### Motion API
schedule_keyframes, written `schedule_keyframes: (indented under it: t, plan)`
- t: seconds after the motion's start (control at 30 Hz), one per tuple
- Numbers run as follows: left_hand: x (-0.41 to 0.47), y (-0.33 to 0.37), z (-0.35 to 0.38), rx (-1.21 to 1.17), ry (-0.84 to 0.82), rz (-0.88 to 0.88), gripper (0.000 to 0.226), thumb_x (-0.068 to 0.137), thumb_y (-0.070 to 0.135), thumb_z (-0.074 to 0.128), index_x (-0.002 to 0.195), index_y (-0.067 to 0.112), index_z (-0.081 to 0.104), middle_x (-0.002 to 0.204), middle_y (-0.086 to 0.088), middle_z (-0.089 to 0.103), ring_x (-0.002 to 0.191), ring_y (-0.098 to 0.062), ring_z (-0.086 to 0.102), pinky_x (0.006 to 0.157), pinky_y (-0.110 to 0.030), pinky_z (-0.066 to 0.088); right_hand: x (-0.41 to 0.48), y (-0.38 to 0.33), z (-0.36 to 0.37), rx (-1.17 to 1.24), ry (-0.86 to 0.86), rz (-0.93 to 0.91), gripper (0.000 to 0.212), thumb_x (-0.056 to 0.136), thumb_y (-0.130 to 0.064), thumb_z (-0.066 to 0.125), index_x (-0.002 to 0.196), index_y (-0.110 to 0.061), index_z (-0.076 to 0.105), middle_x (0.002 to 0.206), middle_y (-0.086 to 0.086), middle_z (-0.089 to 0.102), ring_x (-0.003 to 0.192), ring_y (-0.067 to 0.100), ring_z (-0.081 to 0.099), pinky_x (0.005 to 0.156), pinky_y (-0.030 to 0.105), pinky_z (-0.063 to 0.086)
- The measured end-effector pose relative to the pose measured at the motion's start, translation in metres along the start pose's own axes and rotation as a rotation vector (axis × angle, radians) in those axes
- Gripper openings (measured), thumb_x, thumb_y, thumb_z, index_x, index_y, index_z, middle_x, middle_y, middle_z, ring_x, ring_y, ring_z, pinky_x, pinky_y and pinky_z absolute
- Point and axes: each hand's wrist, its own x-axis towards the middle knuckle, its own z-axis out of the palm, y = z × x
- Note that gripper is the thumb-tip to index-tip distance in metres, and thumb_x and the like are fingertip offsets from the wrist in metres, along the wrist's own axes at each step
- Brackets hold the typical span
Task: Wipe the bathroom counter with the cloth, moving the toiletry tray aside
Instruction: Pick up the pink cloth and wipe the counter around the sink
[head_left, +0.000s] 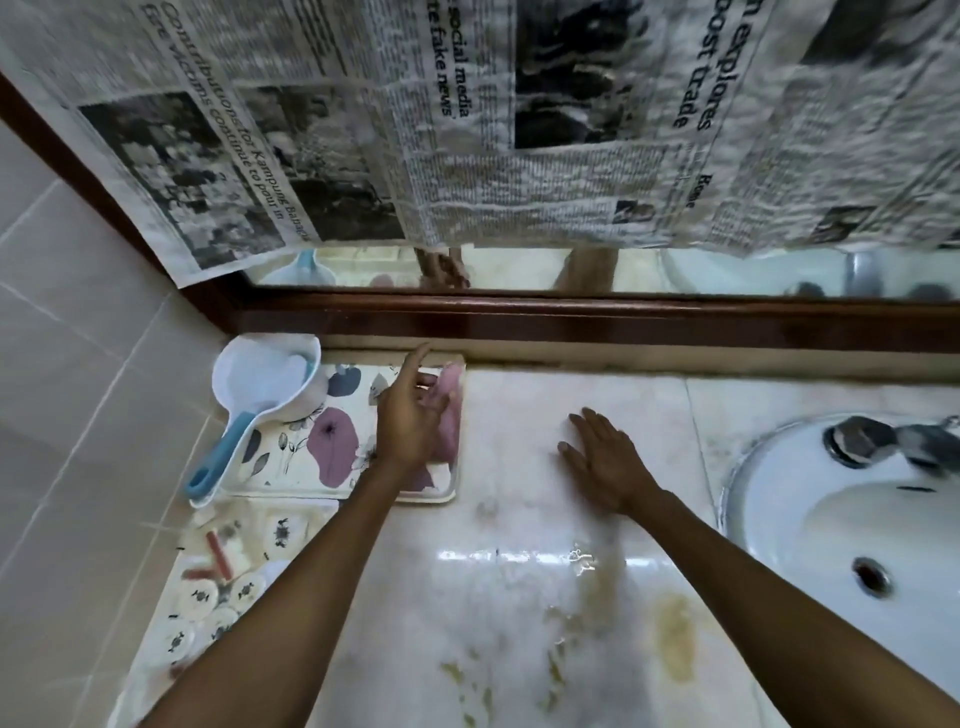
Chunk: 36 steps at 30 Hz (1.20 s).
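The left hand (415, 415) reaches forward over the right end of the floral tray (311, 467), its grip spread above the pink cloth (451, 410) lying there. The right hand (602, 457) rests flat on the counter (519, 597), fingers spread and holding nothing, between tray and sink (810, 519).

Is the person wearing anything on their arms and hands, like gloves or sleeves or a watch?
No. Both arms are bare all the way to the bottom of the picture, with no sleeves showing. The left hand and the right hand have no gloves, and no watch, bracelet or ring can be seen on them. The picture is a little blurry, so a very thin ring could be missed.
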Motion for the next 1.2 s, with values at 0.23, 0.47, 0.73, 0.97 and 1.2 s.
schedule_keyframes:
  t: [0.23, 0.47, 0.73, 0.97, 1.2]
  plan:
    - [0.001, 0.066, 0.051, -0.296, -0.242, 0.049, 0.083, 0.077, 0.001, 0.084, 0.148, 0.025, 0.049, 0.099, 0.016, 0.072, 0.09, 0.01, 0.068, 0.083, -0.019, 0.056, -0.045, 0.048, -0.037, -0.001, 0.146, 0.165, 0.06, 0.101, -0.051, 0.03, 0.149, -0.015, 0.035, 0.16, 0.011, 0.029, 0.148, 0.027, 0.025, 0.119, 0.047, 0.023]
    - [-0.001, 0.034, 0.106, 0.018, -0.188, -0.038, 0.071, 0.074, 0.011, 0.088, 0.137, 0.014, 0.055, 0.108, -0.007, 0.065, 0.095, -0.023, 0.062, 0.084, -0.031, 0.048, -0.087, 0.105, -0.04, -0.019, 0.293, 0.366, 0.087, 0.085, -0.066, 0.013, 0.142, -0.008, 0.045, 0.152, 0.019, 0.039, 0.141, 0.035, 0.035, 0.11, 0.053, 0.034]
    - [-0.037, -0.033, 0.162, 0.69, -0.574, 0.602, 0.058, 0.105, 0.039, 0.035, 0.158, 0.015, 0.031, 0.167, -0.009, 0.026, 0.155, -0.029, 0.021, 0.123, -0.047, 0.016, -0.1, 0.141, -0.017, -0.145, 0.345, 0.438, 0.069, 0.095, -0.049, 0.026, 0.147, -0.005, 0.036, 0.159, 0.021, 0.025, 0.145, 0.039, 0.028, 0.112, 0.056, 0.03]
    - [-0.035, -0.048, 0.151, 0.787, -0.579, 0.613, 0.06, 0.107, 0.048, 0.024, 0.163, 0.028, 0.014, 0.17, 0.002, 0.015, 0.157, -0.02, 0.012, 0.125, -0.045, 0.009, -0.094, 0.151, -0.009, -0.007, 0.543, 0.536, 0.073, 0.099, -0.046, 0.029, 0.152, 0.003, 0.023, 0.16, 0.022, 0.022, 0.149, 0.035, 0.02, 0.122, 0.044, 0.016]
    - [-0.002, -0.035, 0.176, 0.881, -0.462, 0.387, 0.069, 0.102, 0.051, 0.006, 0.163, 0.021, 0.01, 0.171, -0.002, 0.009, 0.158, -0.023, 0.006, 0.126, -0.048, 0.001, -0.089, 0.158, -0.005, -0.032, 0.635, 0.557, 0.062, 0.101, -0.038, 0.027, 0.15, -0.002, 0.032, 0.159, 0.018, 0.03, 0.147, 0.03, 0.028, 0.121, 0.042, 0.019]
